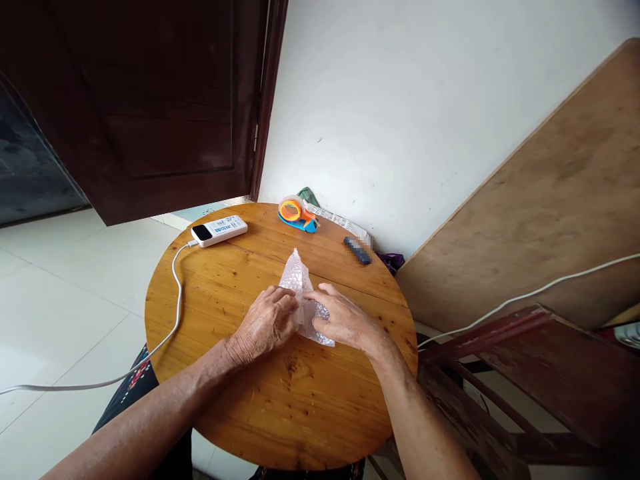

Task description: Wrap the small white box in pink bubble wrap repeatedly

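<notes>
A crumpled, folded piece of clear bubble wrap [295, 270] lies near the middle of a round wooden table [225, 280]. Its narrow tip points away from me, and a loose corner spreads toward my right. My left hand [270, 319] is closed on the left side of the wrap, fingers curled and resting low over the table. From the other side, my right hand [343, 317] has its index finger and thumb on the wrap, with some of the plastic showing between them. Whether anything is inside the wrap, I cannot tell.
An orange and blue tape dispenser [295, 213] stands at the table's far edge. A white power bank [220, 231] with a white cable [179, 293] lies at the back left. A dark, blurred object [357, 250] sits at the back right. Behind are a wall and a door [170, 100].
</notes>
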Demonstrator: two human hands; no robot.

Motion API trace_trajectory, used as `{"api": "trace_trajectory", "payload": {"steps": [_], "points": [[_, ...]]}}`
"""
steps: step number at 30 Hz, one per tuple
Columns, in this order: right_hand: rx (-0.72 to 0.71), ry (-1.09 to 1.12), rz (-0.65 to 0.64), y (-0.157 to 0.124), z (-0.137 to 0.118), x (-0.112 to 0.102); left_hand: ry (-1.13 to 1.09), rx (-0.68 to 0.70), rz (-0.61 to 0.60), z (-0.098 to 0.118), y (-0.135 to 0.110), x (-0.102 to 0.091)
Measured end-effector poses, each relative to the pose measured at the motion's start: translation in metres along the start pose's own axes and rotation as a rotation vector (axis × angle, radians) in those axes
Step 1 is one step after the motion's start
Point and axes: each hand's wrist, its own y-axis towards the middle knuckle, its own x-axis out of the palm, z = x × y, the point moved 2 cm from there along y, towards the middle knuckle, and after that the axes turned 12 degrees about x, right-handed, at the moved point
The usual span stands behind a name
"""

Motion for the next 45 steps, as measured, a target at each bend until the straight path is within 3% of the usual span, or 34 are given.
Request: {"api": "trace_trajectory", "payload": {"steps": [3, 6, 12, 17, 23, 29, 34, 38, 41, 45], "points": [[0.085, 0.018, -0.045, -0.002, 0.003, -0.002, -0.003, -0.003, -0.008, 0.0, 0.0, 0.0], [0.174, 0.25, -0.077, -0.002, 0.015, 0.01, -0.004, -0.025, -0.007, -0.001, 0.0, 0.002], [0.286, 0.678, 0.145, -0.004, 0.038, 0.05, 0.03, -0.016, -0.035, -0.004, -0.001, 0.003], [0.301, 0.834, 0.284, -0.007, 0.022, 0.049, 0.075, -0.027, -0.055, -0.004, 0.0, 0.002], [0.23, 1.009, 0.241, -0.005, -0.01, 0.037, 0.098, -0.054, -0.07, -0.006, 0.001, 0.0], [0.267, 0.946, 0.221, -0.002, -0.029, 0.032, 0.009, -0.135, -0.017, -0.007, 0.0, 0.001], [0.259, 0.976, 0.096, -0.013, -0.021, 0.032, -0.148, -0.187, 0.024, -0.007, -0.002, 0.008], [0.174, 0.967, 0.029, -0.022, -0.019, 0.038, -0.244, -0.225, 0.042, -0.006, -0.002, 0.003], [0.084, 0.803, 0.128, -0.023, -0.026, 0.043, -0.335, -0.33, 0.045, -0.006, -0.001, -0.001], [-0.009, 0.566, 0.298, -0.026, -0.036, 0.043, -0.315, -0.329, 0.075, -0.004, 0.001, 0.0]]}}
